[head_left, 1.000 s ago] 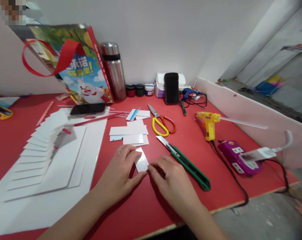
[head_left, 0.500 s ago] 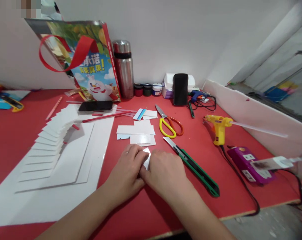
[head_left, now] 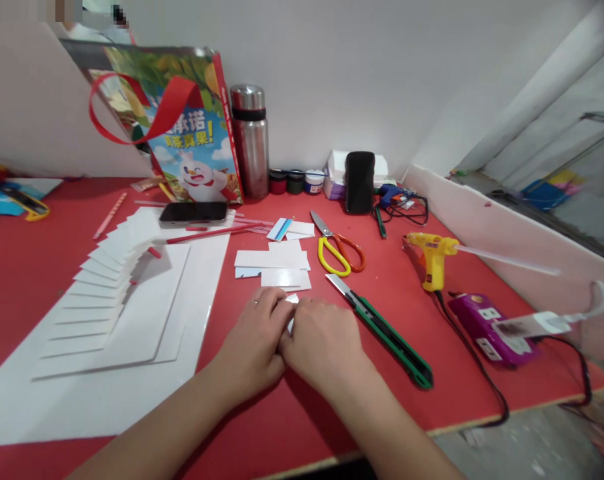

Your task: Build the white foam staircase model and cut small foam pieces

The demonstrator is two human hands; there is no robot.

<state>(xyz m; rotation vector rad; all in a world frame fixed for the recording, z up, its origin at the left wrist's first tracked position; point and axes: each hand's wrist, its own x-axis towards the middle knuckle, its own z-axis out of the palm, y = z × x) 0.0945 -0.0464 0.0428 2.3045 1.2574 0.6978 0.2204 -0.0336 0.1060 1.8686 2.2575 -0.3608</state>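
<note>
While both hands meet, left hand (head_left: 255, 340), right hand (head_left: 322, 343), grip grasping white card piece (head_left: 291, 299).

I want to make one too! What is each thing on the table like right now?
Left hand: closed on the white piece.
Right hand: closed on it too.
White piece: mostly hidden.
Utility knife: blade out.
Scissors: nearly shut.
Glue gun: standing, stick loaded.
Flask: upright, capped.
Phone: screen dark.

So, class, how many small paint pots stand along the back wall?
3: red pot, dark pot, blue-labelled pot, side by side between flask and black case.
</note>
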